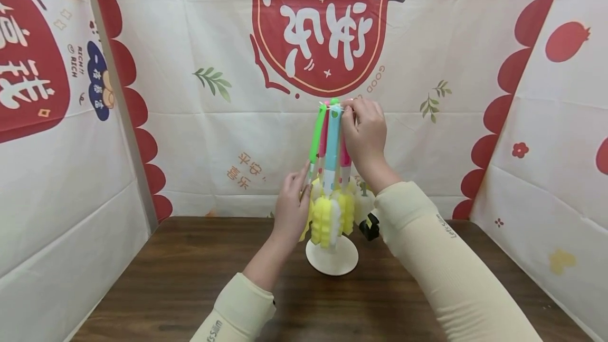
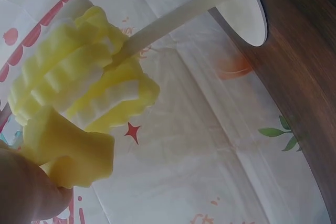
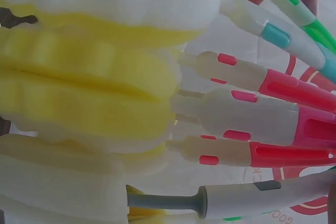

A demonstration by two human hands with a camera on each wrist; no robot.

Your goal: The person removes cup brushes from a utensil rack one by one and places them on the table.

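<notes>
"What holds the brushes?"

"A white stand [image 1: 332, 266], upright on the wooden table [image 1: 190, 278]. Sponge brushes are gathered around its pole, handles up, yellow-and-white heads above the round base."

"Which ones?"

"The blue-handled brush [image 1: 332, 141] is at the stand's near side, with pink-handled brushes [image 3: 257, 116] around the pole too. The green-handled brush [image 1: 316, 136] is at the stand's left."

"And the left hand [image 1: 292, 210]?"

"It's low at the stand's left, pinching the green-handled brush near its white neck. A yellow sponge head [image 2: 73, 150] is right by a finger."

"The right hand [image 1: 367, 128]?"

"Up at the stand's top, fingers bent by the handle ends. I can't tell what it grasps. A grey-and-white brush [image 3: 236, 200] runs toward it, and behind everything a printed cloth [image 1: 214, 146] hangs beyond the stand."
</notes>
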